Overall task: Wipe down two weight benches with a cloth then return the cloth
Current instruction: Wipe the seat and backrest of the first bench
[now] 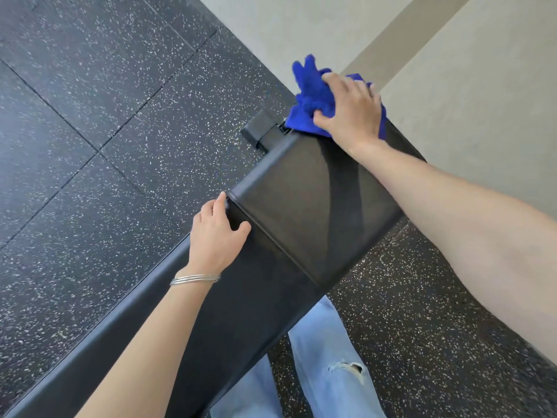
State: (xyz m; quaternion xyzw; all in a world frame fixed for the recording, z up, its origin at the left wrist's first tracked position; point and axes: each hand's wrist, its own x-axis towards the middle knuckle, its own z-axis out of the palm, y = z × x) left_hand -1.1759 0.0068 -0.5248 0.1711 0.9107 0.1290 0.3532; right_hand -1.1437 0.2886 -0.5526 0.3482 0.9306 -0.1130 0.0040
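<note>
Cloth point(313, 95), bunched and blue, sits at the far end of the black bench point(304, 206), pressed down under the right hand point(349, 113), whose fingers close over it for wiping. Left hand point(218, 233) rests open on the pad's near edge, holding nothing, likely to steady the person.

A gym is showing here — speckled black rubber floor tiles point(90, 116) are spreading left of the left hand point(215, 233), which is resting on a black padded weight bench point(304, 203).
</note>
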